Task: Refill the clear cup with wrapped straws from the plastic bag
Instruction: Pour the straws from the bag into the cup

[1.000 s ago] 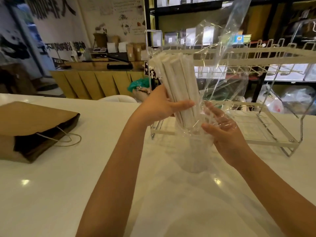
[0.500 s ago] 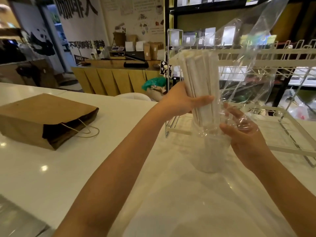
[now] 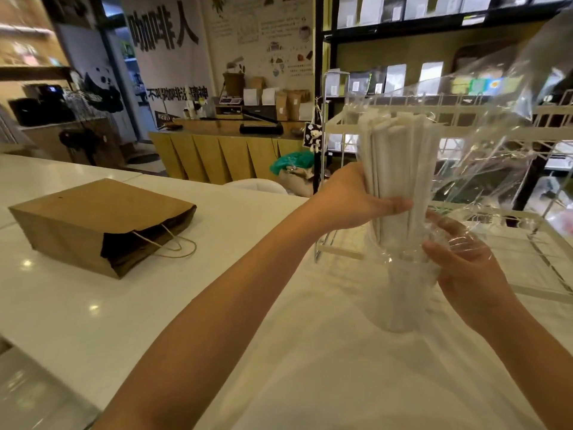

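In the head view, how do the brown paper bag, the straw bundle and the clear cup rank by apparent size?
1. brown paper bag
2. straw bundle
3. clear cup
The bundle is nearer the camera, so real sizes stay unsure.

Bare forearms, no sleeves, unadorned fingers (image 3: 400,207)

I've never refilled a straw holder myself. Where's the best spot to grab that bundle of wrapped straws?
Grip the wrapped straws around the middle, coming from the side, as the left hand does. The bundle stands upright and is slim there, so one hand can circle it. Its lower ends sit in the clear cup, and the plastic bag drapes the far side, near the right hand.
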